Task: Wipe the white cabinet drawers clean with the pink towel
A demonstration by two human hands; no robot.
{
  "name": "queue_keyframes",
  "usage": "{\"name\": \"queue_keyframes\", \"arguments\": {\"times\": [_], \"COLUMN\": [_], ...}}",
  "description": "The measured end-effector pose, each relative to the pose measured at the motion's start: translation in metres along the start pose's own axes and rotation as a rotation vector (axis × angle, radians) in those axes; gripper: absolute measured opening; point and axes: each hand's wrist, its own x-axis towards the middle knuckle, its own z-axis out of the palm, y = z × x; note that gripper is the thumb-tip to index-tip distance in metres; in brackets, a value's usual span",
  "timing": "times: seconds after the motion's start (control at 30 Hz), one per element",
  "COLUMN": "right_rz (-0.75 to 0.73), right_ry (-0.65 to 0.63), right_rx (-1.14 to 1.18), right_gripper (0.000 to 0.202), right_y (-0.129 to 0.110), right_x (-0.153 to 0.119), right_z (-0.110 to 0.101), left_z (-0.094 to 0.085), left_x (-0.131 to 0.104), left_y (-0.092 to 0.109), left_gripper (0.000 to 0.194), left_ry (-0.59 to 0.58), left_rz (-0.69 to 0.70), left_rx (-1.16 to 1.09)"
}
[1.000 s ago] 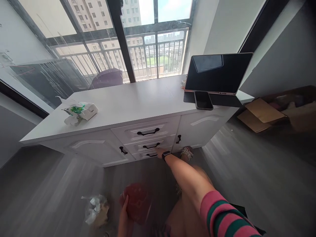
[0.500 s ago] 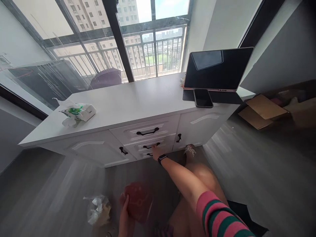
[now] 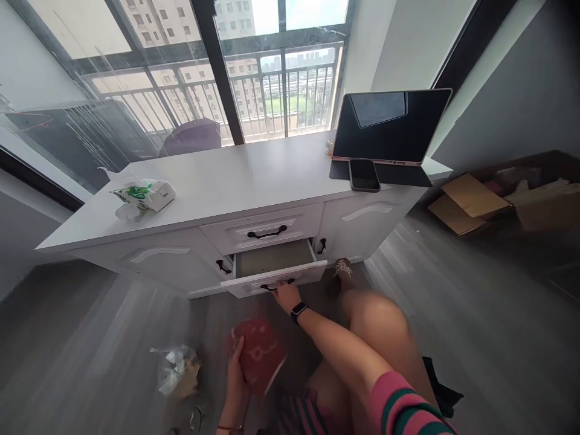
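My right hand (image 3: 287, 295), with a dark watch on its wrist, has its fingers wrapped round the black handle (image 3: 269, 288) of the middle drawer (image 3: 312, 273). That drawer stands pulled out from the white cabinet (image 3: 158, 272), and its visible inside is bare. My left hand (image 3: 237, 368) grips a flat red item with a pale pattern (image 3: 260, 353) and a light edge; what kind of thing it is I cannot tell. It is held low over the floor, in front of the drawer.
On the cabinet top are a tissue pack (image 3: 149, 193), a phone (image 3: 364, 176) and a tablet (image 3: 392, 127) propped in its case. A plastic bag (image 3: 179, 371) lies on the floor at left. An open cardboard box (image 3: 480, 196) stands at right. My knee (image 3: 380, 320) is beside my right arm.
The middle drawer, closed before, has come out toward me with my right hand on its handle. The red item in my left hand has shifted slightly up and right.
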Motion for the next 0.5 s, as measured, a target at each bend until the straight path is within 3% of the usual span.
{"name": "queue_keyframes", "arguments": {"times": [0.23,0.5], "right_rz": [0.078,0.186], "right_ry": [0.011,0.011], "right_rx": [0.053,0.167], "right_gripper": [0.033,0.029], "right_y": [-0.007,-0.009], "right_x": [-0.027,-0.056], "right_z": [0.011,0.023], "left_z": [0.005,-0.007], "left_x": [-0.031,-0.047], "left_y": [0.013,0.025], "left_gripper": [0.047,0.053], "left_ry": [-0.022,-0.104], "left_rz": [-0.120,-0.179], "left_rx": [-0.045,-0.040]}}
